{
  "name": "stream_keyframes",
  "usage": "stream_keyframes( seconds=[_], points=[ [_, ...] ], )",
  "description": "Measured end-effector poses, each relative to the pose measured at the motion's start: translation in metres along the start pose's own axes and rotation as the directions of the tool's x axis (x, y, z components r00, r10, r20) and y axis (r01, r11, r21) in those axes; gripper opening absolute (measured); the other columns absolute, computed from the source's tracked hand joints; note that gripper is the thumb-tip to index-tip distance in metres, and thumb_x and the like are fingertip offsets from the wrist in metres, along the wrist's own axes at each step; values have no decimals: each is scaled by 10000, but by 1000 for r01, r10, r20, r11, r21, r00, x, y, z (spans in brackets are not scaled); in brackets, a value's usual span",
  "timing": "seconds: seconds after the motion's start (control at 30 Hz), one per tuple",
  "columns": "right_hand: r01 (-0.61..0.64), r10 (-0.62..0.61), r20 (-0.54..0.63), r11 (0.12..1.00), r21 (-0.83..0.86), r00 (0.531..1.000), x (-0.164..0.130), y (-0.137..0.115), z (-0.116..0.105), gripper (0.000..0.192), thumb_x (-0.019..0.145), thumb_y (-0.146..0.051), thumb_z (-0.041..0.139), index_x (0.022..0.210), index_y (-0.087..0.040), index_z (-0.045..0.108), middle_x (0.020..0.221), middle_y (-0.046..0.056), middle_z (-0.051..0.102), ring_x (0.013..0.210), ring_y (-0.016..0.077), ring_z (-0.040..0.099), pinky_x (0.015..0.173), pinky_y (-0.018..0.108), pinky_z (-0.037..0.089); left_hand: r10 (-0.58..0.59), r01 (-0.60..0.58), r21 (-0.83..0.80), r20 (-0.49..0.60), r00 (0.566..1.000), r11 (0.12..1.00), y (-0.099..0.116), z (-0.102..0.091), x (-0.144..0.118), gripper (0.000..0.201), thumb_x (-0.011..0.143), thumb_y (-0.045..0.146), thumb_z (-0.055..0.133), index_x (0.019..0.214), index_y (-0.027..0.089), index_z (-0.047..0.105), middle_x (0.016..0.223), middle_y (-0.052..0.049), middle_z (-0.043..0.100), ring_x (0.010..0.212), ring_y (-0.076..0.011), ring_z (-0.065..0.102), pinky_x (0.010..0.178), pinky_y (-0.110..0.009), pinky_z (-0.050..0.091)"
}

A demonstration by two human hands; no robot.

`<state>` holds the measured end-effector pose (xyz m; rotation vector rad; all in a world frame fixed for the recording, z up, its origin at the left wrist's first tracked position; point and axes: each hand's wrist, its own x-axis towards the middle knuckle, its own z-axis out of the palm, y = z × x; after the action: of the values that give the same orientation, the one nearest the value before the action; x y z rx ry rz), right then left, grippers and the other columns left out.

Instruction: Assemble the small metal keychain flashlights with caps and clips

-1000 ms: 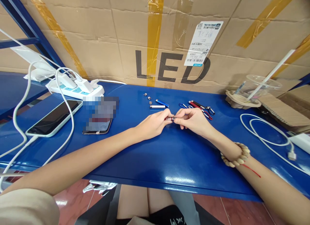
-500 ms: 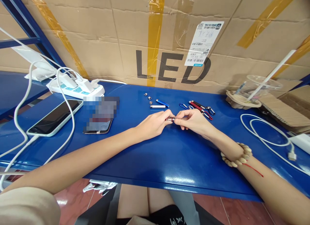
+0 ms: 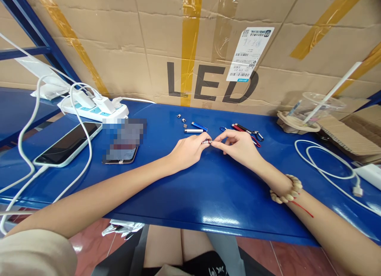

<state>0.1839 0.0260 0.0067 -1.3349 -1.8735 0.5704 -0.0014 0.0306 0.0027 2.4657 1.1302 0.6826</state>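
Observation:
My left hand (image 3: 189, 151) pinches a small red-and-silver cylinder (image 3: 206, 141) between thumb and fingertips, above the blue table. My right hand (image 3: 236, 147) meets it from the other side, with its thumb and forefinger closed at the cylinder's right end. Just behind my left hand lie a silver tube (image 3: 193, 131) and a blue tube (image 3: 199, 126). Some tiny metal pieces (image 3: 183, 120) sit left of them. Beyond my right hand are a red tube (image 3: 237, 127), a black tube (image 3: 242, 128) and a blue loop (image 3: 223, 129), partly hidden by the hand.
Two phones lie at left, one white-cased (image 3: 68, 144) and one dark (image 3: 122, 149), beside a white power strip (image 3: 95, 107) with cables. At right are a coiled white cable (image 3: 324, 165), a clear plastic cup (image 3: 323, 105) and a notebook (image 3: 345, 135). A cardboard box (image 3: 154, 38) stands behind.
Both hands have shifted slightly away from me, and the cylinder has moved a little up and left. My right hand has turned, its fingertips now at the cylinder's very end.

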Motion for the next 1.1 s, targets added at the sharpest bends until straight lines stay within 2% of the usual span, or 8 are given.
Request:
stream_keyframes(
  seconds=[0.1,0.17,0.27,0.5,0.77,1.1],
  points=[
    [236,-238,-36,970,-56,971,0,4,-3,254,735,-396,685,823,-159,705,813,49,677,438,69,521,462,232,425,-37,37,-6,9,999,999,1,-2,0,192,943,280,337,1027,229,502,976,-2,666,861,-188,639,671,-256,437],
    [377,-379,-1,923,-74,926,1,6,-6,180,785,-330,652,869,-184,716,848,47,676,487,76,545,505,236,457,-47,48,-26,23,999,999,1,-3,1,192,940,280,340,1027,225,502,924,0,669,818,-180,639,656,-248,429],
    [479,-481,16,870,-117,877,2,9,-9,128,808,-276,633,871,-218,727,840,36,677,540,90,567,552,247,485,-38,41,-62,53,998,997,1,-4,1,196,940,283,339,1016,218,508,825,8,659,742,-160,627,636,-234,417],
    [510,-509,33,860,-10,860,2,11,-10,133,831,-238,602,810,-201,728,820,37,653,452,56,536,440,209,474,12,-4,-134,52,999,991,-3,-2,1,215,945,291,333,1003,194,516,740,15,611,658,-131,578,623,-218,403],
    [619,-622,32,769,-162,782,2,5,-14,148,838,-206,590,792,-201,731,789,45,674,620,109,610,549,228,499,63,-55,-159,42,997,986,-6,0,0,230,950,286,319,1007,194,522,740,14,599,649,-123,557,626,-217,396],
    [554,-554,15,829,-79,832,1,6,-12,129,824,-235,612,788,-193,728,800,41,660,450,56,524,461,219,482,81,-74,-156,34,996,985,-5,-1,0,223,952,278,314,991,185,513,741,13,585,650,-120,543,633,-222,392]
  ],
)
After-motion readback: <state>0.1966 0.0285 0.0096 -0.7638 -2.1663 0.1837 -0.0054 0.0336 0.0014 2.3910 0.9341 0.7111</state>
